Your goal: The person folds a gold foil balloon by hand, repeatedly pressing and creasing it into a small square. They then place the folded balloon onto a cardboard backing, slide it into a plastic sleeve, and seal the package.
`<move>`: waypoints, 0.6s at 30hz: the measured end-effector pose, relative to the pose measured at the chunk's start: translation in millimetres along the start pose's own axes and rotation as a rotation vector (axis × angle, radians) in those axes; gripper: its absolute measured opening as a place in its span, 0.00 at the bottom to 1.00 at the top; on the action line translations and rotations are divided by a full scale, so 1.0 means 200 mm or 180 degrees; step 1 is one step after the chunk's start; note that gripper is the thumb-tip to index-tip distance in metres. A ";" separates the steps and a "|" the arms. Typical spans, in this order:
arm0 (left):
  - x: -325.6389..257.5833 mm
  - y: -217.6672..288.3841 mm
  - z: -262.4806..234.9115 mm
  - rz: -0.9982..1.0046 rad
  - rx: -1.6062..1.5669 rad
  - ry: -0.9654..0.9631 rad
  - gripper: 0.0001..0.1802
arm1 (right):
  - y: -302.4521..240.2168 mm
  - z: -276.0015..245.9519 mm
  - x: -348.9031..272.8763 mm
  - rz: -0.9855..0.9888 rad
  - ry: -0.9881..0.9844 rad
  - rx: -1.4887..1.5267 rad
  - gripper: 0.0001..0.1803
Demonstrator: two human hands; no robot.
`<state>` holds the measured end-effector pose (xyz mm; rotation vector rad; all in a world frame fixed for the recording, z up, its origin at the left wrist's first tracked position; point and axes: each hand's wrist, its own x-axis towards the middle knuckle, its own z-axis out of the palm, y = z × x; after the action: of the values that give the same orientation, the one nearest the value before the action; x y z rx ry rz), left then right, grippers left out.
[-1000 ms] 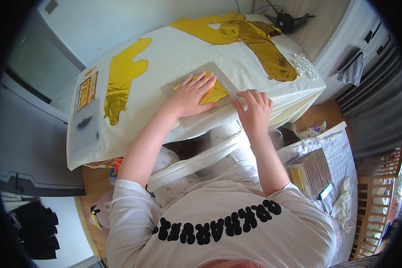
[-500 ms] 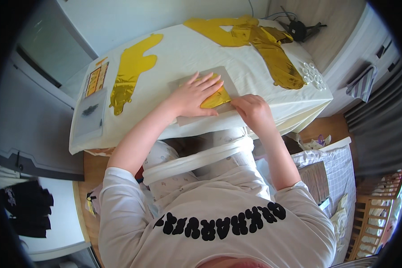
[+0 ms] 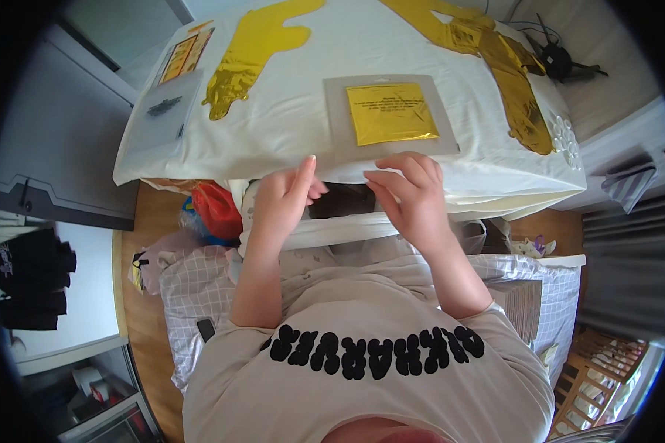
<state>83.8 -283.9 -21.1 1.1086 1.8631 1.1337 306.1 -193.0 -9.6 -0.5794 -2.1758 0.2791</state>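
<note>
My left hand (image 3: 284,198) is raised just off the table's near edge, one finger pointing up and the others loosely bent apart, with nothing seen in it. Opposite it, my right hand (image 3: 414,196) has thumb and forefinger tips pinched together; whether something tiny lies between them I cannot make out. Beyond both hands, on the white tablecloth (image 3: 288,140), lies a flat, clear grey package (image 3: 340,122) with a hang hole. A folded gold foil sheet (image 3: 393,114) with dark print shows inside it. Neither hand touches the package.
Flat gold foil balloons lie at the left (image 3: 255,55) and right (image 3: 513,96). A clear bag (image 3: 159,114) and a printed card (image 3: 186,57) are at the left. Clear rings (image 3: 567,140) and a black device (image 3: 558,59) are at the right. A red bag (image 3: 216,210) sits below the table.
Both hands have left the package and drawn back toward me, off the table edge. The package now lies uncovered. My view has shifted, so the table appears higher.
</note>
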 end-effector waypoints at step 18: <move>0.11 -0.14 0.28 0.0156 -0.2033 -0.0353 0.18 | 0.03 0.28 -0.04 -0.0388 0.0430 -0.0170 0.14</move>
<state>113.8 -252.8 -71.1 0.8225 1.2488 1.5155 268.5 -191.1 -51.2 -0.4792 -2.0830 0.1135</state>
